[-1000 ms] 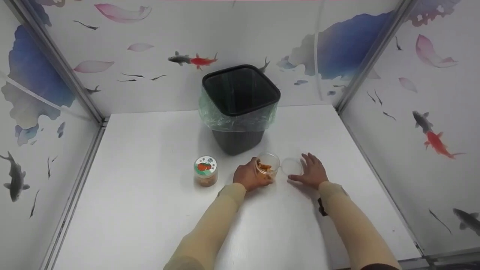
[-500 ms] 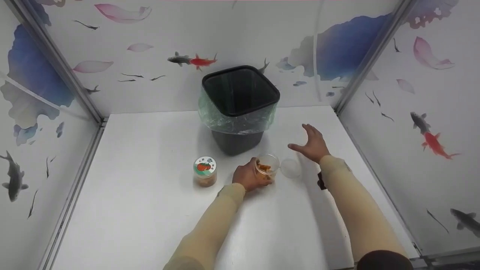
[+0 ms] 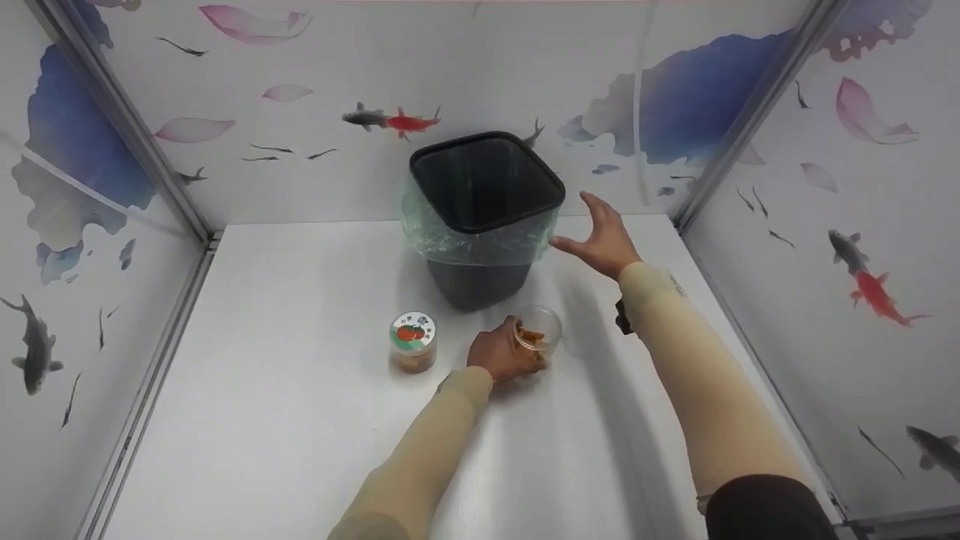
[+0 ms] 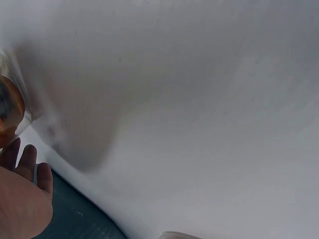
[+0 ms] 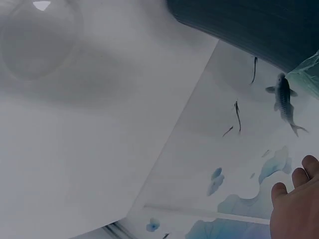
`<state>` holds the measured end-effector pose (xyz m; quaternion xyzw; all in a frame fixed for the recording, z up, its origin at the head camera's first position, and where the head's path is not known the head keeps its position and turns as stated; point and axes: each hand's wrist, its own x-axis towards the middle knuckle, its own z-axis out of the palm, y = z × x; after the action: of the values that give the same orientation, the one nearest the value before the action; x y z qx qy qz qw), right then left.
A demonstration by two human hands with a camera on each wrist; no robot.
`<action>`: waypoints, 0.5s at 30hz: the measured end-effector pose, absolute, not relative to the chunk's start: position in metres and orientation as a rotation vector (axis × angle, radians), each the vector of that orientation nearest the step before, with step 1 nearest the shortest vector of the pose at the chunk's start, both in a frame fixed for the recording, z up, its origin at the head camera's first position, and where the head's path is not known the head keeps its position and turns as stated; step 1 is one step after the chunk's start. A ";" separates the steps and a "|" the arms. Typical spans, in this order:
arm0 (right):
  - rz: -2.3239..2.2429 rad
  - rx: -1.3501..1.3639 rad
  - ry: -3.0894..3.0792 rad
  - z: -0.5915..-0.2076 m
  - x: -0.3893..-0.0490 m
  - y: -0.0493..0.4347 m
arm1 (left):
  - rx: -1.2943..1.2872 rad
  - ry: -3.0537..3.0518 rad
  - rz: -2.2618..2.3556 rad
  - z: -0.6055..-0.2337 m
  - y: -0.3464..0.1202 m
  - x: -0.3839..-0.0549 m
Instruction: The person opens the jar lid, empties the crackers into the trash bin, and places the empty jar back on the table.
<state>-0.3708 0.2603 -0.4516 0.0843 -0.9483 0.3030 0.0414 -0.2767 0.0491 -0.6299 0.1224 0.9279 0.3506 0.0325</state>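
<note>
My left hand (image 3: 501, 351) grips an uncovered clear plastic jar (image 3: 551, 341) from its left side. Orange pieces (image 3: 531, 337) lie inside it. In the left wrist view, part of the jar's orange contents (image 4: 11, 107) shows at the left edge beside the fingers of my left hand (image 4: 25, 199). My right hand (image 3: 600, 238) is raised at the right side of the black bin, thumb and fingers spread, with nothing visible between them. A clear round lid (image 5: 40, 42) lies on the white table, seen faintly in the right wrist view.
Left of my left hand stands a second jar (image 3: 413, 343), its printed lid on. The black bin (image 3: 480, 285), lined with a green translucent bag (image 3: 495, 249), stands behind the jars. Printed walls (image 3: 285, 180) enclose the white table (image 3: 300, 420) at the back and sides.
My right hand has left its place beside the lid and moved up and away toward the bin's right side, fingers still spread. My left hand keeps its grip on the uncovered jar.
</note>
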 end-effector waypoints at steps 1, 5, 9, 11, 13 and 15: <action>0.928 0.259 -2.902 -0.450 -0.372 0.257 | 0.373 2.852 1.077 -0.630 0.049 -0.277; 0.919 0.262 -2.911 -0.443 -0.377 0.246 | 0.366 2.845 1.075 -0.630 0.049 -0.276; 0.915 0.250 -2.928 -0.437 -0.381 0.237 | 0.386 2.858 1.059 -0.630 0.048 -0.276; 0.915 0.249 -2.933 -0.433 -0.382 0.233 | 0.399 2.873 1.039 -0.629 0.048 -0.276; 0.911 0.257 -2.940 -0.430 -0.384 0.229 | 0.406 2.886 1.023 -0.629 0.048 -0.277; 0.902 0.284 -2.936 -0.428 -0.385 0.227 | 0.410 2.892 1.018 -0.629 0.048 -0.277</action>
<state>-0.3852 0.2274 -0.4283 0.0919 -0.9515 0.2923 0.0285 -0.2774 0.0483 -0.6288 0.1325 0.9347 0.3290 0.0239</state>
